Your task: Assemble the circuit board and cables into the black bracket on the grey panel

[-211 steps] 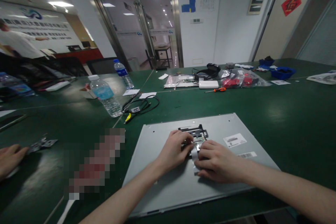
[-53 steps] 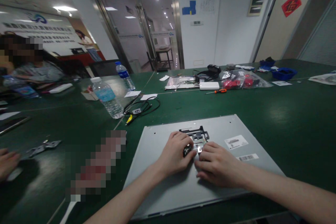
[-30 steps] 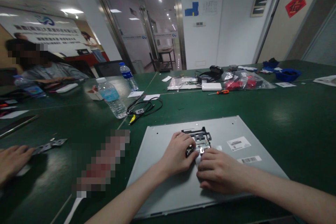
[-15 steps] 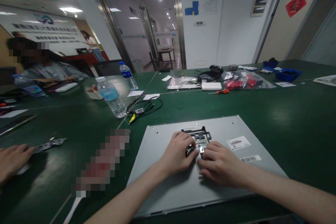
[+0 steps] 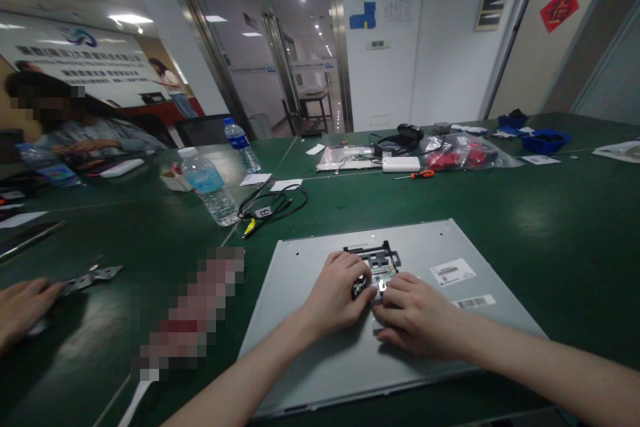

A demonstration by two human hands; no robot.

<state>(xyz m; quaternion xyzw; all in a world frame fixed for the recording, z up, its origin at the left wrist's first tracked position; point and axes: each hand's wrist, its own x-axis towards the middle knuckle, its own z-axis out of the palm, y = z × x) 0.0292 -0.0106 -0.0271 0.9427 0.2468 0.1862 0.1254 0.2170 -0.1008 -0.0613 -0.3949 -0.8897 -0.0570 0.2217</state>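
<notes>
Panel (image 5: 415, 247) is laid flat by the desk (image 5: 525, 213)'s near edge, fingers of left hand (image 5: 340, 290) and right hand (image 5: 417, 313) curled beside exposed circuitry (image 5: 381, 260), any pinch hidden, work seemingly unfinished.

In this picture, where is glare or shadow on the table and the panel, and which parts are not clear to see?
Head view: pale glare on the right part of the green table; head view: soft shadow on the grey panel below the right hand; head view: a blocky pixelated patch at left hides what is there, and lettering on the wall sign is unsharp.
</notes>
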